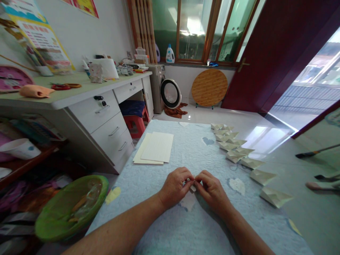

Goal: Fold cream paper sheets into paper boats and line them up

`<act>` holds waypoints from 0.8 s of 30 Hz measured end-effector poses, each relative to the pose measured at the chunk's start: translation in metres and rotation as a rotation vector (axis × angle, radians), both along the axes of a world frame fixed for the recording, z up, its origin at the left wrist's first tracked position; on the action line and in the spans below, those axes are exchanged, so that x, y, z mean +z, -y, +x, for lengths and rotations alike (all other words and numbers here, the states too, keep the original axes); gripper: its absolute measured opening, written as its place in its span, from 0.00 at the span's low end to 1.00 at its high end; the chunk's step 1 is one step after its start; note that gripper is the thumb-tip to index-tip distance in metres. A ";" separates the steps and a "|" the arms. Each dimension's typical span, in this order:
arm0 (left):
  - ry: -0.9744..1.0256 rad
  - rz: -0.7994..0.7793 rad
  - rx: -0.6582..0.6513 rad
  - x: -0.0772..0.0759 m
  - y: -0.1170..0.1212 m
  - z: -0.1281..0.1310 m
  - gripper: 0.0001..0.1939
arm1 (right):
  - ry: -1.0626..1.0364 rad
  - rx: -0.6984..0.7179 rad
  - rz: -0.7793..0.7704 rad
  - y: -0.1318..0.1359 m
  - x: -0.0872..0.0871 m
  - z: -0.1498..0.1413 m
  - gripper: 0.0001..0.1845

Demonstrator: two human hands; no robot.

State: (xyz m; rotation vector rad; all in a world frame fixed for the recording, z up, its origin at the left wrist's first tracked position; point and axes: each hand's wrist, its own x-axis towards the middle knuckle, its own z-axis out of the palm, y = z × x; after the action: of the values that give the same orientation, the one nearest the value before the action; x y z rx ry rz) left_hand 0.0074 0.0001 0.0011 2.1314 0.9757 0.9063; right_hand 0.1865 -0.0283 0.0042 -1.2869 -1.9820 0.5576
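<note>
My left hand (175, 186) and my right hand (212, 191) meet low in the middle of the view, fingertips nearly touching. Both pinch a small piece of folded cream paper (193, 188), which the fingers mostly hide. A stack of flat cream paper sheets (156, 147) lies farther off on the pale blue quilted cover (186, 156), to the left of my hands. Along the cover's right side runs a long line of several folded paper boats; the nearest paper boat (275, 197) sits to the right of my right hand, apart from it.
A white drawer desk (106, 120) with scattered items stands to the left, above a green basin (71, 209) and a cluttered shelf. Beyond the cover are a red stool (134, 125), a washing machine (166, 88) and a dark red door (276, 53). A broom handle (316, 151) enters at right.
</note>
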 end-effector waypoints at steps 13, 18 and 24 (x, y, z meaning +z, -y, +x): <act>0.023 -0.166 0.089 0.006 -0.001 -0.002 0.04 | -0.046 -0.107 -0.158 0.000 -0.002 0.011 0.08; 0.051 -0.223 0.123 0.007 -0.001 -0.002 0.05 | -0.119 -0.170 -0.229 -0.001 -0.005 0.014 0.09; 0.145 -0.312 0.179 0.007 0.000 -0.002 0.07 | -0.282 -0.245 -0.259 -0.004 -0.010 0.015 0.11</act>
State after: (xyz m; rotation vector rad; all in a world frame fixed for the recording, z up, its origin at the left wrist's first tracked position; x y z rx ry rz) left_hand 0.0058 0.0000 0.0081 1.7153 1.1633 0.9132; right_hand 0.2019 -0.0243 -0.0059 -1.4898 -1.5326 0.8436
